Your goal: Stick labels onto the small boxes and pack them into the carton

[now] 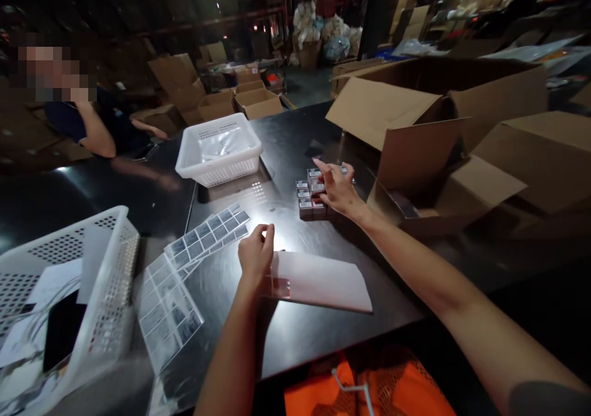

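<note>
My left hand (255,253) is closed, thumb and index finger brought together in a pinch. Whatever the pinch holds, if anything, is too small to make out. Beneath it lies a whitish sheet (323,279) with a few clear rectangular stickers near its left end. My right hand (340,188) reaches over a stack of small boxes (305,207) with printed labels, its fingers spread around an upper box (316,180). Left of my left hand, sticker sheets with grey rectangles (207,236) overlap a larger sheet of clear stickers (168,311).
A white perforated basket (231,170) with clear plastic inside stands farther back. Another white basket (108,280) at left holds papers, cables and a dark flat item. Open cardboard boxes (383,108) crowd the right. A person (99,127) sits across the dark metal table (290,354).
</note>
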Demonstrator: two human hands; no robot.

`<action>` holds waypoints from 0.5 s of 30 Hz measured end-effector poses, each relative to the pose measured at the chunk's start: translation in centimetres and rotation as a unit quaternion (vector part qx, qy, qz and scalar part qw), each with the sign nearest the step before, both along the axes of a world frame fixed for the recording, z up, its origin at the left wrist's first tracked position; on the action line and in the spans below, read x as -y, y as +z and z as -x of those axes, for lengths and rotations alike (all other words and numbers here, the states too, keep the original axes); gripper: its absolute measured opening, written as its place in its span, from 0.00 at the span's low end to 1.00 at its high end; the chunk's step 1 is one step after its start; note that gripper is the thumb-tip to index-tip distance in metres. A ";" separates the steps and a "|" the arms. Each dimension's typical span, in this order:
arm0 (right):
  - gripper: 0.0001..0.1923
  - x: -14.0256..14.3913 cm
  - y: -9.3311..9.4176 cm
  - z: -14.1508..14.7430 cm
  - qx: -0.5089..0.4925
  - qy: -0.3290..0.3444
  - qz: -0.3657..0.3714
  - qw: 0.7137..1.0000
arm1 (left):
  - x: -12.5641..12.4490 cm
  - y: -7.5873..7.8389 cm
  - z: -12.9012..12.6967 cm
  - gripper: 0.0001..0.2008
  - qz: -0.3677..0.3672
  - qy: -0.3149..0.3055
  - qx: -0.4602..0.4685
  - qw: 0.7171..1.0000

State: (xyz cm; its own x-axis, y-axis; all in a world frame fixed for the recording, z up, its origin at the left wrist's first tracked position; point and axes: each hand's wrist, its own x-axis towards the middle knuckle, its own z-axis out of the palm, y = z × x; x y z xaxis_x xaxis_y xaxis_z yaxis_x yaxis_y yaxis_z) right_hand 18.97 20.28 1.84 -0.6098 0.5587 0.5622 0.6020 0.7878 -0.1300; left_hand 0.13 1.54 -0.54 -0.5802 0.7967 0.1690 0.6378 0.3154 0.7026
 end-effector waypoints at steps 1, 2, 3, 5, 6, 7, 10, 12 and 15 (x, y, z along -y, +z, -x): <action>0.38 0.5 0.0 -0.1 -0.015 0.010 -0.013 1.000 | 0.0 0.0 -0.1 0.14 -0.004 -0.014 0.012 1.000; 0.36 1.2 -0.1 0.0 -0.029 0.026 -0.029 0.999 | 0.1 0.1 -0.3 0.14 -0.010 -0.026 0.029 0.999; 0.32 2.1 -0.2 0.1 -0.041 0.046 -0.045 0.997 | 0.1 0.2 -0.4 0.17 -0.020 -0.038 0.056 0.998; 0.24 4.5 -0.8 0.8 -0.065 0.094 -0.076 0.991 | 0.3 0.3 -0.6 0.27 -0.053 -0.068 0.141 0.986; 0.20 5.9 -1.1 1.2 -0.078 0.124 -0.096 0.985 | 0.3 0.5 -0.7 0.32 -0.070 -0.085 0.185 0.977; 0.16 7.3 -1.4 1.6 -0.094 0.154 -0.119 0.976 | 0.4 0.6 -0.7 0.34 -0.083 -0.100 0.219 0.967; 0.15 10.8 -1.8 1.9 -0.133 0.228 -0.152 0.952 | 0.6 0.8 -0.9 0.25 -0.094 -0.123 0.245 0.957; 0.17 11.6 -1.6 1.1 -0.152 0.264 -0.098 0.947 | 0.5 0.9 -1.0 0.23 -0.108 -0.130 0.243 0.955; 0.22 10.8 -0.7 -0.8 -0.220 0.273 0.034 0.936 | 0.2 0.8 -0.9 0.29 -0.129 -0.121 0.223 0.959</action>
State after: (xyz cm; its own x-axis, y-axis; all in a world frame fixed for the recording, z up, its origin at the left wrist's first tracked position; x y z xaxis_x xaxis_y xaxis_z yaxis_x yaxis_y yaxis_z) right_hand 19.80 9.48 1.15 -0.5321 0.2740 0.8011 -0.0122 0.9436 -0.3309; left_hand 1.04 1.34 0.30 -0.4445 0.8819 0.1573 0.2885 -0.0253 0.9572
